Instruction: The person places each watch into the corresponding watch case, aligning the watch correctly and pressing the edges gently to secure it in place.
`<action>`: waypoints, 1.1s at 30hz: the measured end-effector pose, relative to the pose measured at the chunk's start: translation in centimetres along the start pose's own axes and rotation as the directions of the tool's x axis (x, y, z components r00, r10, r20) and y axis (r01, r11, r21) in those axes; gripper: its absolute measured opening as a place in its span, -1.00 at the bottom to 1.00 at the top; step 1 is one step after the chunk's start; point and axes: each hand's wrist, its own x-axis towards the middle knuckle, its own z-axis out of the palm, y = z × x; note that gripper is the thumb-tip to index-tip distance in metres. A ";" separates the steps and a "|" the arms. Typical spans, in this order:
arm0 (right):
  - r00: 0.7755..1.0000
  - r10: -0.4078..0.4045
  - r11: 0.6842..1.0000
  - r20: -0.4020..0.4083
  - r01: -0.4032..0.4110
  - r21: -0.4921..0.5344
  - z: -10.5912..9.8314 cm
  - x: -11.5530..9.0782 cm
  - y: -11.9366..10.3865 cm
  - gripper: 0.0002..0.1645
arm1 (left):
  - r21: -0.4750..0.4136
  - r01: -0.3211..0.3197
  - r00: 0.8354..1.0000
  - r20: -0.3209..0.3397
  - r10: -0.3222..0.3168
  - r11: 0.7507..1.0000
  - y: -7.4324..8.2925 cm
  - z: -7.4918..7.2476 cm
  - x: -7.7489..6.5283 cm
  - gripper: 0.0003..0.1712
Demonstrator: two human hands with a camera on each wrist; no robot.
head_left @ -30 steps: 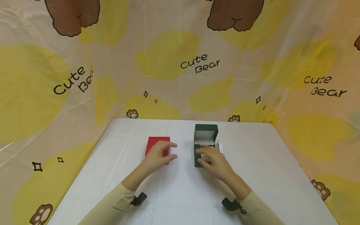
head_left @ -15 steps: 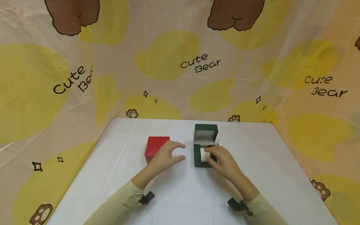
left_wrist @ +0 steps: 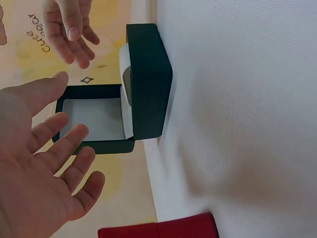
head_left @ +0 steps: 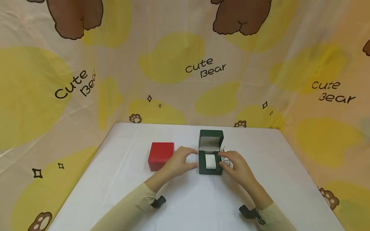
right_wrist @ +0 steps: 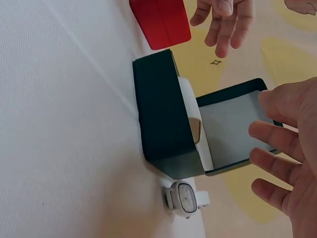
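A dark green watch box [head_left: 210, 172] stands on the table with its lid [head_left: 211, 133] raised. Inside sits a white cushion [head_left: 210, 161]. At the box's left side is my left hand [head_left: 180, 163], thumb and fingers spread apart and holding nothing. My right hand [head_left: 237, 166] hovers by the right edge, likewise loosely spread; in the right wrist view its fingers [right_wrist: 275, 166] overlap the raised lid. Just right of the box lies a white wristwatch [right_wrist: 185, 198], partly covered by my right hand in the head view.
Left of my left hand is a closed red box [head_left: 161, 151]. All these things stand on a white-covered table [head_left: 188, 205]. Behind the table hangs a yellow-patterned curtain [head_left: 173, 64].
My left hand has moved right, from over the red box to the green box's left side. My right hand has shifted right, off the cushion to the right edge, uncovering the cushion.
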 end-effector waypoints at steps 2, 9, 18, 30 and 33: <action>1.000 0.016 1.000 -0.007 -0.016 -0.006 -0.1 -0.1 0.3 -0.55 | 0.016 -0.003 1.000 0.019 0.003 1.000 0.1 0.4 0.4 -0.39; 0.997 0.070 0.998 -0.043 -0.070 -0.006 -0.4 -0.3 1.7 -0.52 | 0.121 -0.066 0.997 0.046 0.061 0.990 0.6 1.6 2.1 -0.34; 0.980 0.191 0.982 -0.047 -0.191 0.008 -0.9 -0.6 2.5 -0.52 | 0.158 -0.088 0.994 0.081 0.076 0.984 1.0 2.2 3.7 -0.32; 0.947 0.321 0.946 0.013 -0.321 0.046 -1.2 -0.8 4.1 -0.48 | 0.230 -0.104 0.991 0.109 0.081 0.968 0.8 2.9 4.8 -0.27; 0.940 0.340 0.938 0.033 -0.341 0.069 -1.1 -0.7 4.5 -0.47 | 0.229 -0.093 0.991 0.112 0.069 0.969 0.6 2.8 4.9 -0.26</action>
